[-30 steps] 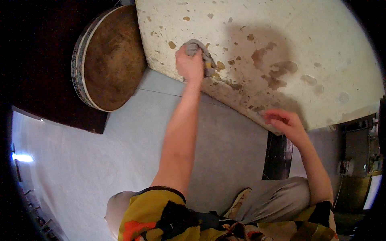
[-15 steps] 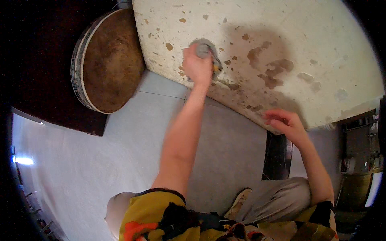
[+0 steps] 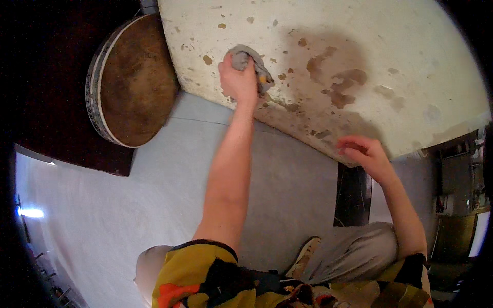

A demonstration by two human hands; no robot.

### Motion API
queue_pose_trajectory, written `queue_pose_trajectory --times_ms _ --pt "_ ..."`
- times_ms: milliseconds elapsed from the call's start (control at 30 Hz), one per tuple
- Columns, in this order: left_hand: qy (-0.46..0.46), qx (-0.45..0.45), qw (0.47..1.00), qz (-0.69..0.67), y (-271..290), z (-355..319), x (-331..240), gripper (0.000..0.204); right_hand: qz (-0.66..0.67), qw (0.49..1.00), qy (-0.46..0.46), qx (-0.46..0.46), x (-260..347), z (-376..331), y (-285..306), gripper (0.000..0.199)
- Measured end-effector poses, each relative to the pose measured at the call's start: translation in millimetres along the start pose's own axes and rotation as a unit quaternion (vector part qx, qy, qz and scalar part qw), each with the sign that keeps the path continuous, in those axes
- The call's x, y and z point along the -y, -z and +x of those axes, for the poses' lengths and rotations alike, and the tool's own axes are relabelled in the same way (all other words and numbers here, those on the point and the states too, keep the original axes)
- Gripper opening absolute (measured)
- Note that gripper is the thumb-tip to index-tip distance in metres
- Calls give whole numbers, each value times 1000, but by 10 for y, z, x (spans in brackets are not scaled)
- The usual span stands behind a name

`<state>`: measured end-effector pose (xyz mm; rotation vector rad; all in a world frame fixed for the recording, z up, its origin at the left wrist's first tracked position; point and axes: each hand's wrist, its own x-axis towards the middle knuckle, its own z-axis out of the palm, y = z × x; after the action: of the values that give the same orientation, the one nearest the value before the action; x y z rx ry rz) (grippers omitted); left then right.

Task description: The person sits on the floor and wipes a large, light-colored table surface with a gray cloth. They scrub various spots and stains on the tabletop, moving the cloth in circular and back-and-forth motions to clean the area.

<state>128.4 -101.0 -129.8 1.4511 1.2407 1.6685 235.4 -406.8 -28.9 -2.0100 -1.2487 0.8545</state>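
Observation:
My left hand (image 3: 238, 82) is closed around a crumpled grey cloth (image 3: 245, 55) with a small yellow patch near its edge. The cloth is pressed to a cream painted surface (image 3: 400, 46) marked with several brown chips and worn spots. My right hand (image 3: 365, 155) rests by the lower edge of that surface, fingers loosely bent and apart from the thumb, with nothing seen in it.
On the left, a round brown drum-like piece (image 3: 138, 82) with a pale rim stands against a dark red-brown panel (image 3: 46, 92). Grey floor tiles (image 3: 154, 195) and a black strip (image 3: 352, 197) lie below. Shelf-like clutter (image 3: 457, 190) stands far right.
My left hand and the cloth have shifted slightly left across the cream surface in the picture. My right hand stays almost in place.

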Motion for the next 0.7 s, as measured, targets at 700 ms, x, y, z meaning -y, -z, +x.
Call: queue_pose_trajectory --times_ms 700 --pt "-155 219 961 59 -148 -692 -730 43 19 1000 16 7 3 41 -11 29"
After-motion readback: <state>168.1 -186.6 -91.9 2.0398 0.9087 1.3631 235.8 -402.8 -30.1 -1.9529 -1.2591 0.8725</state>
